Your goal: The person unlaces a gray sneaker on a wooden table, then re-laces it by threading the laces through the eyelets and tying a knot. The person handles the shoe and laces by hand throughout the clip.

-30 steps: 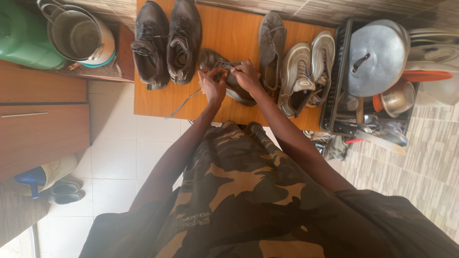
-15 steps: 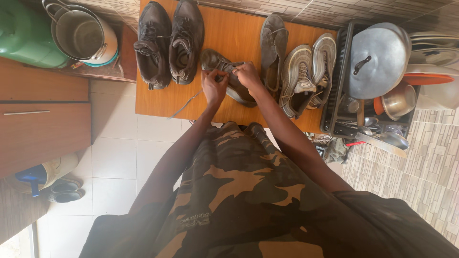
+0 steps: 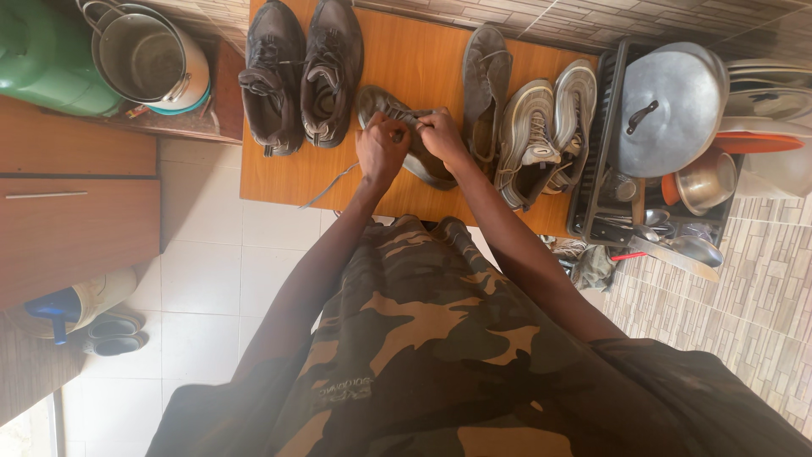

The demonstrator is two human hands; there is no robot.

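Observation:
A worn grey shoe lies on its side in the middle of the orange wooden table. My left hand pinches the shoe's grey lace, whose loose end trails down to the table's front edge. My right hand grips the shoe's upper just right of the left hand. The two hands almost touch over the shoe's lacing.
A pair of dark boots stands at the table's left, a grey slip-on and silver sneakers at the right. A black dish rack with a metal lid and utensils is further right. Metal pot and wooden cabinet at left.
My left hand has shifted slightly up and right toward the shoe, closing in on my right hand. The lace end on the table stays about where it was.

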